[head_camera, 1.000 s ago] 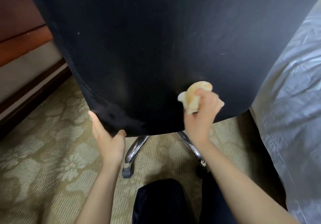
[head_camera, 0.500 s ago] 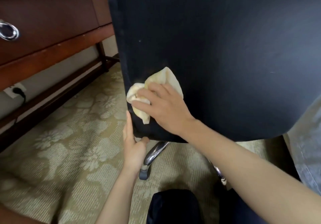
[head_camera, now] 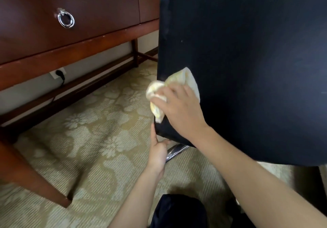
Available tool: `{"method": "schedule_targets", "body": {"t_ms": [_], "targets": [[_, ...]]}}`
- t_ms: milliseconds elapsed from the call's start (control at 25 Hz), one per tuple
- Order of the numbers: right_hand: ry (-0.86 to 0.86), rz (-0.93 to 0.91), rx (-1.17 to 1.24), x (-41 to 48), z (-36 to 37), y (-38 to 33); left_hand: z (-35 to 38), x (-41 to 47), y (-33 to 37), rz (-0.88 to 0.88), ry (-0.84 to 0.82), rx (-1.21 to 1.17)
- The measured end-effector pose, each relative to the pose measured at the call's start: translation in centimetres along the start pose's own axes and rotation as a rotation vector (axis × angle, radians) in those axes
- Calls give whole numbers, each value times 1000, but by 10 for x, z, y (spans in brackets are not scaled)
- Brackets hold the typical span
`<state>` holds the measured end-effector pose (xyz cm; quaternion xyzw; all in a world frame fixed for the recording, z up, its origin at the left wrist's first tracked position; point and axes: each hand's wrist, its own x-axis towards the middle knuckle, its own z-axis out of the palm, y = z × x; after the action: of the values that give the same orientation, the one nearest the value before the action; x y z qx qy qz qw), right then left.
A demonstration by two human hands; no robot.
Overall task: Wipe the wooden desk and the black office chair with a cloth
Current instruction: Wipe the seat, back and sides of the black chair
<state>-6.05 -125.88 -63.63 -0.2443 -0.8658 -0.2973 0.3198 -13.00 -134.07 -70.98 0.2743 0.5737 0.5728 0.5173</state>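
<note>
The back of the black office chair [head_camera: 247, 59] fills the right of the view. My right hand [head_camera: 180, 107] holds a crumpled pale yellow cloth [head_camera: 157, 93] and presses it against the chair back's lower left edge. Just below, my left hand [head_camera: 158, 150] grips the chair back's bottom left corner, index finger straight along the edge, thumb tucked under. The dark wooden desk [head_camera: 79, 38] stands at the upper left with its drawer front facing me.
A chrome ring pull [head_camera: 66, 19] hangs on the drawer. A desk leg [head_camera: 31, 174] slants down at lower left. A wall socket with a black plug [head_camera: 58, 73] sits under the desk. A chrome chair leg [head_camera: 175, 151] shows beneath the chair. Patterned beige carpet [head_camera: 99, 139] covers the floor.
My right hand has swept the cloth left across the chair back, from its lower middle to its left edge. The view has swung left, bringing the desk and drawer into sight.
</note>
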Motion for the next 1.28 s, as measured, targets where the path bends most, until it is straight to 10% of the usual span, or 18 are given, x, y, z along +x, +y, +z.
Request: {"method": "schedule_targets", "body": {"t_ms": [280, 960, 1280], "targets": [[-389, -121, 44, -71, 6, -9, 9, -7, -1, -82, -8, 86], [551, 328, -32, 137, -88, 49, 1, 3, 33, -174, -76, 233], [316, 108, -34, 86, -51, 25, -10, 4, 20, -211, -17, 131]]}}
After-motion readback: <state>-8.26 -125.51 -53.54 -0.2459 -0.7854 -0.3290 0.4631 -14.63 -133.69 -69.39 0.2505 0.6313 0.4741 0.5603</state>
